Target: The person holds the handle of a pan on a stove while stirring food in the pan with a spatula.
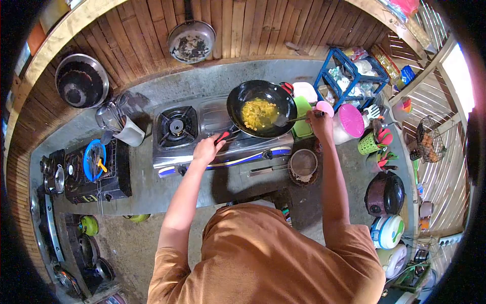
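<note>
A black wok (238,101) sits over the right side of a two-burner gas stove (207,147). Yellow, chopped food (259,113) in shiny liquid lies in the wok. My left hand (206,150) is closed around the wok's handle (223,137), which has a red part. In my right hand (321,124) is the handle of a spatula (288,121), its blade in the wok at the right edge of the food. The stove's left burner (176,126) is bare.
Right of the wok stand a green board (302,117), a pink-lidded container (351,121) and a blue rack (349,76). A strainer (304,163) lies in front. Farther left is a second stove (119,175) with a blue basin (94,161). Pans (191,41) hang on the wall.
</note>
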`<state>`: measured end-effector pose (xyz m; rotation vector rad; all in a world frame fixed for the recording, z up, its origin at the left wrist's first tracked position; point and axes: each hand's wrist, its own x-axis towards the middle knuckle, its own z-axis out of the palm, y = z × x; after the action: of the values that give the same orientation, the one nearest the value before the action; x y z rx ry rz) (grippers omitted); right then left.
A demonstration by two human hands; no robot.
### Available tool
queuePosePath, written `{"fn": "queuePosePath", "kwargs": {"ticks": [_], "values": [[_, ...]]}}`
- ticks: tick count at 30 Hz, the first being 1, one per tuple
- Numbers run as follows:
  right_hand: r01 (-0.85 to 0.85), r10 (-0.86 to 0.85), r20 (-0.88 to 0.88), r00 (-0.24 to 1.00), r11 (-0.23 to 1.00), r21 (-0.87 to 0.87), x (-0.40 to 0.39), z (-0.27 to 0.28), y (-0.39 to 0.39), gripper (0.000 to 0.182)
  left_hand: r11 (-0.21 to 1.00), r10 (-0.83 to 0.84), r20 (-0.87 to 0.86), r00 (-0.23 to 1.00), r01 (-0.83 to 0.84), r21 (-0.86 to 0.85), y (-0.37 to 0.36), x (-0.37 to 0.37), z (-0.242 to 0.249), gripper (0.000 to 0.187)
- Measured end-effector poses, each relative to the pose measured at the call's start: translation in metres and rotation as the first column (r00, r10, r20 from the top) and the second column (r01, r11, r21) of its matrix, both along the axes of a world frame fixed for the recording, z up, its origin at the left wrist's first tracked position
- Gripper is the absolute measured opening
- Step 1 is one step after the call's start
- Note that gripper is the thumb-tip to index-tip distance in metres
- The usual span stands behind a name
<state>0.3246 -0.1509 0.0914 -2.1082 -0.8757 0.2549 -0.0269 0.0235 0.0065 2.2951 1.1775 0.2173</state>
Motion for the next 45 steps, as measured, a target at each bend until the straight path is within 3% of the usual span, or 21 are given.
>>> {"fn": "queuePosePath", "kwargs": {"ticks": [2, 4, 8, 10, 16, 19, 22, 24, 28, 33, 39, 42, 43, 45], "values": [[-0.015, 0.022, -0.074, 0.997, 0.996, 0.090, 0.008, -0.020, 0.009, 0.027, 1.000, -0.002, -0.007, 1.000, 0.002, -0.016, 0.001, 0.000, 0.001, 0.046], [-0.037, 0.080, -0.132, 0.988, 0.952, 0.304, 0.024, -0.057, 0.022, 0.027, 1.000, -0.004, 0.001, 1.000, 0.004, -0.009, 0.002, -0.001, -0.004, 0.046], [0.058, 0.049, -0.293, 0.955, 0.937, 0.345, 0.014, -0.075, 0.041, 0.025, 0.998, -0.002, 0.061, 0.998, -0.001, 0.056, 0.003, -0.002, -0.011, 0.047], [0.013, 0.150, -0.330, 0.932, 0.896, 0.444, 0.008, -0.080, 0.050, 0.024, 1.000, 0.005, 0.040, 0.999, -0.006, 0.018, 0.001, -0.001, -0.007, 0.047], [-0.101, 0.225, -0.270, 0.936, 0.909, 0.405, -0.009, -0.062, 0.045, 0.024, 1.000, -0.006, 0.023, 1.000, 0.007, -0.018, 0.000, 0.000, -0.002, 0.047], [-0.182, 0.311, -0.206, 0.928, 0.859, 0.478, -0.011, -0.051, 0.036, 0.025, 1.000, -0.004, 0.054, 0.999, 0.004, 0.014, -0.001, -0.001, -0.005, 0.046], [-0.248, 0.308, -0.149, 0.940, 0.913, 0.324, 0.001, -0.031, 0.020, 0.025, 0.999, -0.006, 0.051, 0.999, 0.004, 0.036, -0.001, -0.001, -0.004, 0.045], [-0.229, 0.235, -0.074, 0.969, 0.970, 0.080, 0.006, -0.007, 0.007, 0.025, 1.000, 0.007, 0.012, 1.000, -0.007, 0.024, -0.004, 0.000, 0.004, 0.045], [-0.190, 0.209, -0.126, 0.970, 0.970, 0.152, 0.022, -0.004, -0.001, 0.027, 0.999, 0.016, -0.004, 1.000, -0.015, 0.034, -0.005, -0.001, 0.005, 0.044], [-0.139, 0.164, -0.225, 0.960, 0.983, 0.120, 0.018, -0.007, 0.002, 0.023, 0.999, 0.000, 0.044, 0.999, -0.002, 0.036, -0.002, -0.003, 0.000, 0.044], [-0.095, 0.225, -0.409, 0.884, 0.944, 0.315, -0.006, -0.044, 0.025, 0.019, 0.998, -0.017, 0.096, 0.995, 0.011, 0.068, 0.002, -0.004, -0.013, 0.046], [-0.082, 0.183, -0.363, 0.914, 0.958, 0.276, -0.021, -0.033, 0.033, 0.020, 0.998, -0.014, 0.062, 0.998, 0.010, 0.068, 0.003, -0.004, -0.011, 0.047], [-0.115, 0.249, -0.297, 0.922, 0.907, 0.404, -0.015, -0.042, 0.036, 0.021, 0.998, -0.011, 0.028, 1.000, 0.009, 0.061, 0.002, -0.004, -0.010, 0.047], [-0.133, 0.219, -0.227, 0.949, 0.929, 0.344, 0.001, -0.036, 0.039, 0.020, 0.999, -0.008, 0.018, 1.000, 0.007, 0.042, 0.002, -0.003, -0.007, 0.047]]}}
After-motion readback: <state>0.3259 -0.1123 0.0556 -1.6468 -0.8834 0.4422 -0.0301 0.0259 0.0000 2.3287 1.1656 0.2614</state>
